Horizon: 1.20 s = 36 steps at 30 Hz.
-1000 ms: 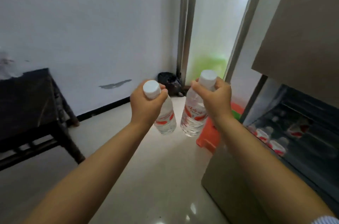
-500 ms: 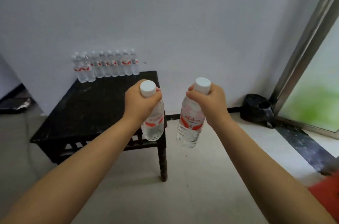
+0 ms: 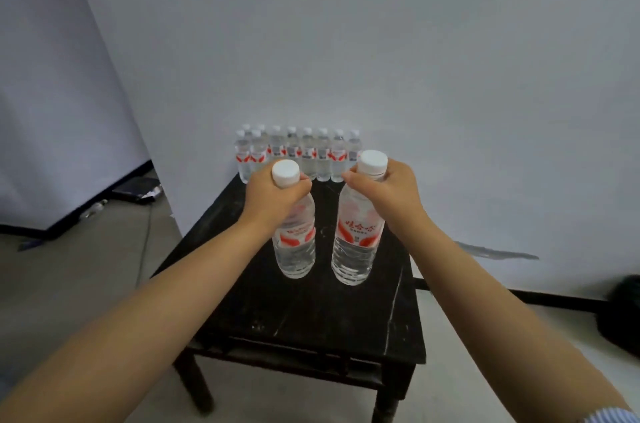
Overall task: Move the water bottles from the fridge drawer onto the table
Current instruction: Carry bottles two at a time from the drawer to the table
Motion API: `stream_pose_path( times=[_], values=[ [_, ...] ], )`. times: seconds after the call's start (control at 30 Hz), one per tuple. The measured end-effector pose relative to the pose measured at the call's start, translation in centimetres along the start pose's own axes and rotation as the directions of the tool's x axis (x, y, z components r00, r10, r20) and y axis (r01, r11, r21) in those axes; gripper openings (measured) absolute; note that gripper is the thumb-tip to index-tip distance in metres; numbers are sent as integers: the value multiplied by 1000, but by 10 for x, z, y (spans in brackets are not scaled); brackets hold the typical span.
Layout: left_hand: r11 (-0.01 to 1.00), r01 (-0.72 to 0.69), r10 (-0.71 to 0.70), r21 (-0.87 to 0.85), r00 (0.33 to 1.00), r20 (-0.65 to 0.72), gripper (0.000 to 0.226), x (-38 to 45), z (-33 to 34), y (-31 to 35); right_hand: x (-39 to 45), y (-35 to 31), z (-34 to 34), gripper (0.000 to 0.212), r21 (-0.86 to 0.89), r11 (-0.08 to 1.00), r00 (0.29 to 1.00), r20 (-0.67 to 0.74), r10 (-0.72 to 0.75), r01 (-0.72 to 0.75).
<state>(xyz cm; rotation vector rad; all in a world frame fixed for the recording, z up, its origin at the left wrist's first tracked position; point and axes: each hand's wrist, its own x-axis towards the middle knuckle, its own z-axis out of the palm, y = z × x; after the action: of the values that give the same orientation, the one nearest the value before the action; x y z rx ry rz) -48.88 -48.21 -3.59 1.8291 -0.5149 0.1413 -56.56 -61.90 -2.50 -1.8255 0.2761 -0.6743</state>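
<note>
The left hand [image 3: 273, 195] has its fingers curled round the neck of a clear plastic water bottle with a white cap and red label [image 3: 295, 242], gripping just below the cap. The right hand [image 3: 388, 192] grips a second clear plastic water bottle of the same kind [image 3: 356, 246] the same way, fingers wrapped round the neck. Both bottles hang roughly upright, side by side but apart, above the middle of the black wooden tabletop [image 3: 311, 311]; whether their bases touch it cannot be told. A row of matching water bottles [image 3: 298, 152] stands along the far edge of the tabletop, against the pale grey wall [image 3: 381, 41]. A dark bag [image 3: 623, 311] lies on the floor beyond the right edge of the tabletop.
</note>
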Motion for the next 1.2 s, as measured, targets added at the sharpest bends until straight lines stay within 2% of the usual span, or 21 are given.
stream_pose_path(
  times=[0.1,0.17,0.2,0.27,0.37,0.47,0.53,0.73,0.83,0.93,1.07,1.2],
  values=[
    [994,60,-62,91,998,21,18,60,1,-24,58,6,21,25,-78,996,998,58,-36,40],
    [979,101,-109,179,994,32,39,92,0,-39,90,12,35,26,-133,990,995,93,-31,43],
    [976,113,-122,189,992,38,41,106,-1,-47,104,16,42,23,-152,988,994,104,-12,28],
    [979,115,-127,170,990,63,31,134,-5,-62,133,26,55,18,-189,982,993,118,20,2],
    [988,130,-137,82,987,83,23,177,-15,-83,175,38,79,24,-245,969,991,118,64,-34],
    [992,120,-125,44,986,109,21,227,-24,-108,215,52,111,42,-317,944,989,77,126,-95],
    [995,80,-87,60,988,125,22,263,-27,-127,242,61,136,46,-356,925,988,23,153,-135],
    [994,27,-34,108,998,62,17,374,-30,-182,320,84,202,30,-395,874,959,-116,259,-284],
    [981,15,-30,195,997,72,24,419,-22,-210,355,104,224,28,-370,867,942,-165,292,-334],
    [952,-34,-7,304,991,133,26,454,-8,-233,385,125,241,40,-391,826,914,-171,368,-406],
    [899,-127,12,418,964,266,23,490,11,-262,419,155,255,37,-407,798,896,-175,409,-444],
    [830,-238,-20,505,892,452,23,517,31,-288,450,186,260,31,-478,753,884,-129,448,-452]
  ],
)
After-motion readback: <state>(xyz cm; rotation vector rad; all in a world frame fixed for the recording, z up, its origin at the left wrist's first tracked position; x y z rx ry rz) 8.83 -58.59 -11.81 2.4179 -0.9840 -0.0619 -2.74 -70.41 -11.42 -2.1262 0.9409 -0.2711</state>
